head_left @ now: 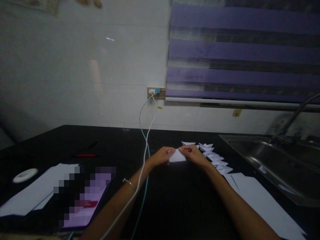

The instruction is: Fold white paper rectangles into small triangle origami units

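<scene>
Between my two hands a small piece of folded white paper (177, 156) is held just above the dark countertop. My left hand (163, 155) pinches its left upper corner with thumb and fingers. On the other side my right hand (192, 153) grips the right upper corner the same way. Right behind and beside my right hand stand several folded white paper boats (217, 158) in a slanting row. One more paper boat (188, 143) shows partly behind the right fingers.
White paper sheets (260, 196) lie at right, beside a steel sink (250, 156) with a faucet (297, 116). At left are more sheets (27, 193), a lit tablet-like screen (92, 200), a red pen (86, 155) and a white round object (25, 175). A white cable (144, 156) and a teal cable (140, 115) cross over my left arm.
</scene>
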`<state>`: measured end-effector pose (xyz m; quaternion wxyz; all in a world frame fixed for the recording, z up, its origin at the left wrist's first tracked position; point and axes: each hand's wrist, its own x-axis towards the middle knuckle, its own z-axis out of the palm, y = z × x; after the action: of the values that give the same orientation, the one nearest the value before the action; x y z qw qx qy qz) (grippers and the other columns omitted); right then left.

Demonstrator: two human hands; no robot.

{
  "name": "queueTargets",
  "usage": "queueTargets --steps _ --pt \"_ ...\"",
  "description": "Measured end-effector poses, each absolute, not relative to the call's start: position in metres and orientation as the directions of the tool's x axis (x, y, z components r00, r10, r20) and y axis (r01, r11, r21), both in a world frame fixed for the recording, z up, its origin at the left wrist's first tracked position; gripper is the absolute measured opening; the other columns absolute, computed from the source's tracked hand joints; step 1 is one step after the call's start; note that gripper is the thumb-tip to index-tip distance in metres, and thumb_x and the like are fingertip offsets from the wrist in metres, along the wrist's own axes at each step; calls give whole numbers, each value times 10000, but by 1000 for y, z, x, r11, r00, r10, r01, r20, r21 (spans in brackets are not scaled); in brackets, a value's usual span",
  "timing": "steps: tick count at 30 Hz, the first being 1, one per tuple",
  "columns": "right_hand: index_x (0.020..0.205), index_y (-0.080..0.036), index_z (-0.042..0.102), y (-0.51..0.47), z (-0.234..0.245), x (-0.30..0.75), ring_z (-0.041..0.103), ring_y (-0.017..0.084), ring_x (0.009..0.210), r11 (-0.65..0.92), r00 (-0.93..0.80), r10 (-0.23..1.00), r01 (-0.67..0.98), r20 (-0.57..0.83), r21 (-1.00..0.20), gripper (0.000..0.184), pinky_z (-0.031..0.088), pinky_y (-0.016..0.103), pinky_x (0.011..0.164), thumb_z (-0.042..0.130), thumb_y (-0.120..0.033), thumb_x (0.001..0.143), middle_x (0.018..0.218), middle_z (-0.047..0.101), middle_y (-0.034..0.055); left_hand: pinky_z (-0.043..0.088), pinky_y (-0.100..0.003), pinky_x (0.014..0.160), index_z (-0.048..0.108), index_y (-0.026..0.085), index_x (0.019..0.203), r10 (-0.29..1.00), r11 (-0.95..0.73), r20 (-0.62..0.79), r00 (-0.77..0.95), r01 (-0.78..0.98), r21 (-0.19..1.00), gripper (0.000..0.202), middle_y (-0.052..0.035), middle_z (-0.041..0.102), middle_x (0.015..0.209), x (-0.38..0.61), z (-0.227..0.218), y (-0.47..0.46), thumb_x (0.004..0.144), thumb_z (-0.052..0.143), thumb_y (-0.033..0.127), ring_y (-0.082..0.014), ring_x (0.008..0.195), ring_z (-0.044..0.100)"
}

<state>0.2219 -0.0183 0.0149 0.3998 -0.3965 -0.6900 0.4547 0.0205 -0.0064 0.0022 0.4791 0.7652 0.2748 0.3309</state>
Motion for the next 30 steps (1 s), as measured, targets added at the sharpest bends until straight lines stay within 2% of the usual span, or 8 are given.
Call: queueTargets --steps 5,9,13,17,20,25,30 --pt "713 -127 651 -14 15 227 406 96 514 337 -349 905 242 243 -910 384 235 221 476 599 -500 788 584 518 -16 346 -192 473 538 129 705 734 -396 252 631 97 913 485 27 478 537 18 1 -4 885 398 557 -74 452 455" --pt "694 -122 653 -12 13 227 401 92 500 347 -332 906 232 261 -909 372 230 220 469 611 -480 783 563 514 -17 274 -194 450 496 135 629 745 -396 230 626 138 908 539 42 413 478 16 -3 0 892 346 580 -63 420 364" --pt "761 -117 697 -13 13 224 490 118 556 321 -278 926 225 255 -920 335 320 229 504 653 -449 753 638 607 25 262 -199 444 488 137 624 774 -400 225 592 181 898 552 38 411 498 18 -2 0 866 355 616 -67 437 355" --pt "819 -116 726 -16 16 223 528 133 585 325 -261 928 216 267 -921 324 373 247 533 678 -423 729 691 656 53 266 -196 431 512 138 712 760 -321 193 621 99 942 497 62 365 509 18 2 -4 854 405 601 -65 427 334" --pt "787 -116 733 -17 20 222 516 133 572 349 -219 929 251 298 -903 315 365 249 515 679 -418 719 667 655 54 311 -204 445 517 140 765 726 -262 132 674 94 960 481 67 368 520 18 0 -3 837 435 608 -70 430 356" --pt "775 -111 737 -17 20 219 466 112 519 331 -174 940 266 292 -905 321 325 239 480 678 -420 710 606 626 36 276 -210 445 470 145 631 757 -328 96 646 250 911 569 43 397 495 18 -12 7 827 362 668 -70 434 346" --pt "787 -119 737 -15 16 219 457 114 519 312 -142 948 243 285 -919 348 323 243 480 673 -452 712 609 621 34 268 -216 441 430 164 609 740 -291 78 668 214 933 567 60 347 484 18 -11 6 829 343 680 -69 414 321"
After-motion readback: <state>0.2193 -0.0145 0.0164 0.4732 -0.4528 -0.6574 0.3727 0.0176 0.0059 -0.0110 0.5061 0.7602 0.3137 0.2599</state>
